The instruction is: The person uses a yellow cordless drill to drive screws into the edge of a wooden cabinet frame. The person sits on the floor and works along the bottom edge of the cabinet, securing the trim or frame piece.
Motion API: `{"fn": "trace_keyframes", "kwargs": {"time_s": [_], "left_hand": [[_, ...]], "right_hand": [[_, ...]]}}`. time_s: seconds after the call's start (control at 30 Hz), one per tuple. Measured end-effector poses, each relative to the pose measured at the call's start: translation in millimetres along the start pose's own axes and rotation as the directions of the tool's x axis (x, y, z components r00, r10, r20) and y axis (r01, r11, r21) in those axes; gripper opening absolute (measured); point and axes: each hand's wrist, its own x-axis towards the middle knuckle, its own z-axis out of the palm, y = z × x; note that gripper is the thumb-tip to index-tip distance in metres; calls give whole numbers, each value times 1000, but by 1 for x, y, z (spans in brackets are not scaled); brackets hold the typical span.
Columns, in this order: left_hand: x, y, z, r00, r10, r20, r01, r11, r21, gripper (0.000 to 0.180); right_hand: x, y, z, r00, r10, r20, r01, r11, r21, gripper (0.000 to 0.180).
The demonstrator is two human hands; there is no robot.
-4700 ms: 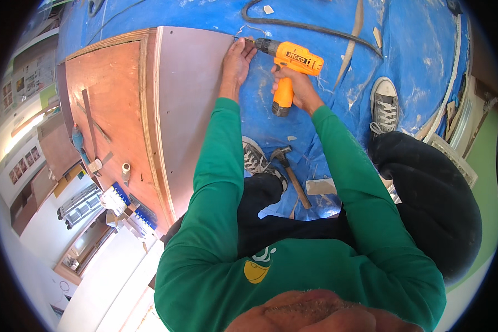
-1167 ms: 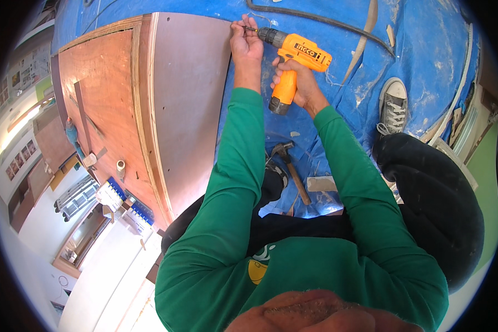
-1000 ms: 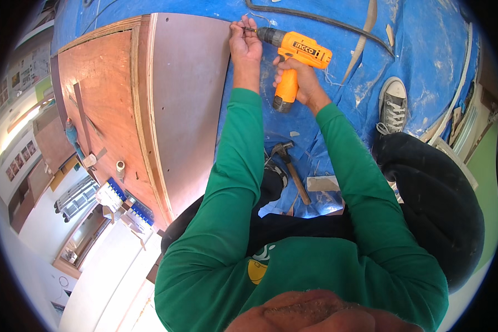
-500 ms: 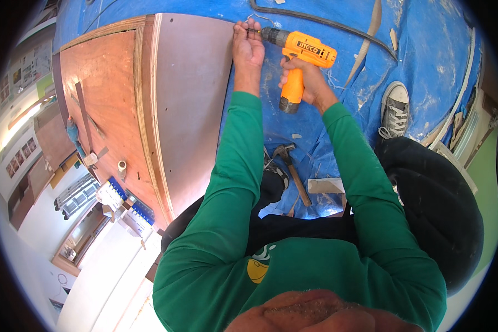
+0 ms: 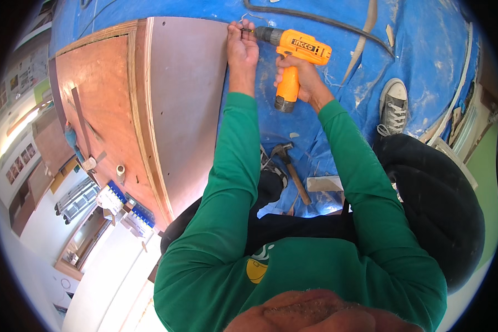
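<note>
My right hand (image 5: 304, 77) is closed round the handle of an orange and black cordless drill (image 5: 307, 47). The drill lies level, with its chuck toward the left. At the end of its bit, my left hand (image 5: 243, 52) pinches a thin dark screw (image 5: 243, 30) between the fingertips, palm turned up. The screw's end is near the far right edge of a greyish-brown wooden panel (image 5: 189, 99); whether it touches the wood I cannot tell. Several small dark holes or screw heads dot the panel's face.
A claw hammer (image 5: 294, 176) lies near my knees beside a pale board offcut (image 5: 323, 183). Blue sheeting (image 5: 337, 127) covers the floor, with a dark cable (image 5: 321, 18) across its far part. On the reddish plywood (image 5: 102, 105) at left stand a small bottle (image 5: 120, 170) and several tools.
Both hands and the drill have shifted slightly left in view, as has the panel. The grip on the drill and the pinch at its tip look the same.
</note>
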Motion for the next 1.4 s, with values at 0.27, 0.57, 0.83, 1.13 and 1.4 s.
{"fn": "trace_keyframes", "kwargs": {"time_s": [0.27,0.57,0.83,1.13,1.4], "left_hand": [[0,0,-1,1000,2,-4,-2,1000,8,12],[-63,20,-4,945,-234,-230,327,707,627,33],[-188,248,164,499,-385,776,-789,-572,224,44],[-138,244,136,507,-174,844,-583,-790,188,94],[-138,243,134,490,-165,856,-594,-782,189,88]], "right_hand": [[5,-2,-3,999,35,24,-36,999,11,19],[1,-10,-1,998,39,57,-33,994,-108,20],[4,-12,-4,999,26,47,-23,998,-62,19],[6,-11,-3,996,76,56,-71,994,-85,18],[9,-10,-4,997,62,46,-59,996,-63,16]]}}
